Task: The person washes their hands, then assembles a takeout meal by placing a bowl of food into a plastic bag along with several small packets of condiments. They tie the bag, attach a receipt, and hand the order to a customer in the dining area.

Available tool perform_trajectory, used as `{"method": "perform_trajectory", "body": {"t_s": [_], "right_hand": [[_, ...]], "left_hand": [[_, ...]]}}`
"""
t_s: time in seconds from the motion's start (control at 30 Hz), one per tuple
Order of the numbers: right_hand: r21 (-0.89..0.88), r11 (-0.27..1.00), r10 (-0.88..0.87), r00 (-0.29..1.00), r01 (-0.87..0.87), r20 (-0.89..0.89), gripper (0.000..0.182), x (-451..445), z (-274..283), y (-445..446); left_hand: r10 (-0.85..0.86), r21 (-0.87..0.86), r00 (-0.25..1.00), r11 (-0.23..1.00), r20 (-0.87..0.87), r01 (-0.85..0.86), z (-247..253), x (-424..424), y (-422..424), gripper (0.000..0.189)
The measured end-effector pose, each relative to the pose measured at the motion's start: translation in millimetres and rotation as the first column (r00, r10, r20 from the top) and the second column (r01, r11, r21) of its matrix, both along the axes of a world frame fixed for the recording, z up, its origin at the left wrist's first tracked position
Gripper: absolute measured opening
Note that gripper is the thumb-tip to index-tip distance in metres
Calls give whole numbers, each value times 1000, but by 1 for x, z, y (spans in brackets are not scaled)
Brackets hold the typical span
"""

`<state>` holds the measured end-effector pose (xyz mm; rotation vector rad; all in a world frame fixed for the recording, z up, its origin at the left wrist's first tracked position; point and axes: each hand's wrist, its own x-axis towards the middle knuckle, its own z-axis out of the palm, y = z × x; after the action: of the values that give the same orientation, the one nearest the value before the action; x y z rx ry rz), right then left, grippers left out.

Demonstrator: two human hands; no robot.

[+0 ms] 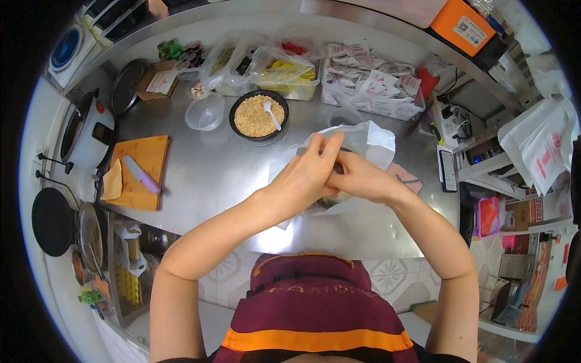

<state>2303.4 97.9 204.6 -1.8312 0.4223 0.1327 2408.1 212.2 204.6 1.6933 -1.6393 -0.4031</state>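
My left hand (313,165) and my right hand (363,176) meet above the steel table, fingertips together. Both are over an unfolded white plastic bag (380,141). Between and beneath them shows part of a round container with a dark rim (329,202); my hands cover most of it. Whatever my fingertips pinch is hidden behind the fingers. To the left stands a black bowl of chopped nuts or similar crumbs (254,115) with a white plastic spoon (272,115) lying in it. A pink cloth (405,178) rests just right of my right wrist.
A knife with a purple handle (141,175) lies on a wooden cutting board (136,199) at left, near a rice cooker (88,136). Along the back are a clear tub (205,113) and a bin of paper packets (372,106). A phone (448,170) lies at the right edge.
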Motion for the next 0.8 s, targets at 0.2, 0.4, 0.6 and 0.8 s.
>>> {"method": "perform_trajectory", "body": {"t_s": [0.2, 0.4, 0.6, 0.8], "right_hand": [[-267, 962, 109, 981, -62, 163, 29, 6, -44, 7], [-540, 676, 514, 846, -501, -141, 24, 26, -87, 37], [-339, 724, 640, 768, -601, 4, 23, 46, -127, 58], [285, 874, 377, 919, -394, 117, 26, 34, -106, 48]], "left_hand": [[80, 40, 961, 995, 265, -94, 16, -2, 36, 84], [392, 213, 920, 900, -10, -381, -9, 0, 85, 68], [337, 221, 757, 941, -560, -255, -14, -12, 84, 52], [83, 76, 242, 996, -967, -39, 14, -13, 67, 47]]}}
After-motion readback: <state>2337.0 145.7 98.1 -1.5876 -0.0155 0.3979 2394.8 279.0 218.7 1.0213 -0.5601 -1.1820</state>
